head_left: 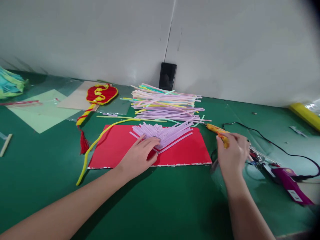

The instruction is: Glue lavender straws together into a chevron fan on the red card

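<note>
My left hand rests on a V-shaped panel of lilac pipe cleaners, its fingers stretched over the left side and lower point. Beneath the panel lies a red board with a rough white front edge. My right hand, to the right of the board, is closed around a yellow-and-orange stick-like tool whose narrow end points left. Its exact kind is unclear. Behind the board lies a pile of pastel pipe cleaners.
A red and yellow fan-shaped ornament with a tassel lies left, near a bent yellow pipe cleaner. A phone leans on the wall. At right are a black cord and a purple-handled tool.
</note>
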{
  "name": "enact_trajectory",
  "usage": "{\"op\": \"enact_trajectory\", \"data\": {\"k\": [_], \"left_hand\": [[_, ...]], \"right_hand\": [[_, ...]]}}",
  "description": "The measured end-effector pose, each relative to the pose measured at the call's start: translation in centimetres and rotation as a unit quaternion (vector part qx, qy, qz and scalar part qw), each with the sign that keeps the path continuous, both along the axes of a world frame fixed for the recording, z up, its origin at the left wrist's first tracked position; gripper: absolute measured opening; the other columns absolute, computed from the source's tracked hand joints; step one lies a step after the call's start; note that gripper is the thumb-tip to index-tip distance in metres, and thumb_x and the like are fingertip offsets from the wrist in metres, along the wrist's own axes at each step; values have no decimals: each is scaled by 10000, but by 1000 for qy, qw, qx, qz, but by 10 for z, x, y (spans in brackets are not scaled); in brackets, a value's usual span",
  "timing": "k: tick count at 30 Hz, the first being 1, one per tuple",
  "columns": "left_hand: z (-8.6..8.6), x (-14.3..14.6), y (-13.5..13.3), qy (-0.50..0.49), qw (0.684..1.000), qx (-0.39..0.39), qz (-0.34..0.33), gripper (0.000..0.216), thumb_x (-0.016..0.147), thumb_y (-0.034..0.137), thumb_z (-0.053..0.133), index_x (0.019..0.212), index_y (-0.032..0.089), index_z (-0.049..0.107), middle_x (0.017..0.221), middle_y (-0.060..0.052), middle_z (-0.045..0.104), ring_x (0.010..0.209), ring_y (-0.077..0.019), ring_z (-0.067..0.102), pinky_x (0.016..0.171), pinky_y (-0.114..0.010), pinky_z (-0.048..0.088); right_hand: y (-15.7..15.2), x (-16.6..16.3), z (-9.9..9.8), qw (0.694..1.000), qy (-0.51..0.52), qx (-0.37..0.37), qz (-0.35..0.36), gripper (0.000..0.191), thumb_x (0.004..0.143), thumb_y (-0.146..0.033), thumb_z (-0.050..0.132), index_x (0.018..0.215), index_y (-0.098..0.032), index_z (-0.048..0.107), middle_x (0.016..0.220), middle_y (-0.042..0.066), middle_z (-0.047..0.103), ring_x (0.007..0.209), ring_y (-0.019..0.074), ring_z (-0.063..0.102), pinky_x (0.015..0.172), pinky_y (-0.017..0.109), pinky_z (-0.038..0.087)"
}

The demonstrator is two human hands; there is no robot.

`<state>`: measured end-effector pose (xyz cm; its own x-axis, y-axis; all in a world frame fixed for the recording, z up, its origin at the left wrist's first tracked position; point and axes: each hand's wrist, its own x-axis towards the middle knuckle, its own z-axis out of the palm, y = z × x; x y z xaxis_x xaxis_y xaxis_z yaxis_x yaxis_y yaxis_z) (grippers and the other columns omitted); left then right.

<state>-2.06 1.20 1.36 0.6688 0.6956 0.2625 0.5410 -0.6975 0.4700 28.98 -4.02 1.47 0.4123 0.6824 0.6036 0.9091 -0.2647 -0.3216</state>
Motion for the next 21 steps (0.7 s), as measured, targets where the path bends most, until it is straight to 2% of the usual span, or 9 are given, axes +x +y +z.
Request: {"op": "enact_trajectory", "data": {"k": [3,4,6,10,21], "left_hand": [[-2,0,1,-1,1000,9,-4,240,846,181,509,1081,214,542,1251,-45,593,1197,-181,516,1112,-454,277],[-3,0,2,-2,1000,10,-4,227,853,186,509,1075,215,545,1248,-43,594,1195,-177,517,1113,-453,275],[-4,0,2,-4,1000,11,-4,216,864,192,507,1075,216,545,1244,-43,596,1191,-171,520,1113,-455,272],[-5,-1,3,-4,1000,7,-6,170,874,194,508,1035,218,555,1238,-37,600,1197,-166,515,1118,-454,264],[-4,-2,2,-3,1000,-10,0,131,890,185,494,1005,224,545,1235,-24,600,1191,-162,519,1116,-458,280]], "right_hand": [[13,-16,4,972,21,-43,230,199,878,-291,493,913,-229,679,933,70,613,913,217,584,866,391,454],[18,-21,5,956,30,-66,284,200,885,-270,482,919,-241,677,940,57,618,906,200,594,857,364,462],[27,-26,5,934,39,-97,342,198,891,-251,478,918,-246,674,957,48,622,908,184,603,848,337,470],[37,-28,1,930,56,-91,353,161,877,-236,514,900,-228,673,935,48,630,885,177,611,824,323,483],[38,-25,-14,936,83,-73,334,122,869,-226,538,883,-238,658,894,27,636,858,169,615,813,318,488]]}}
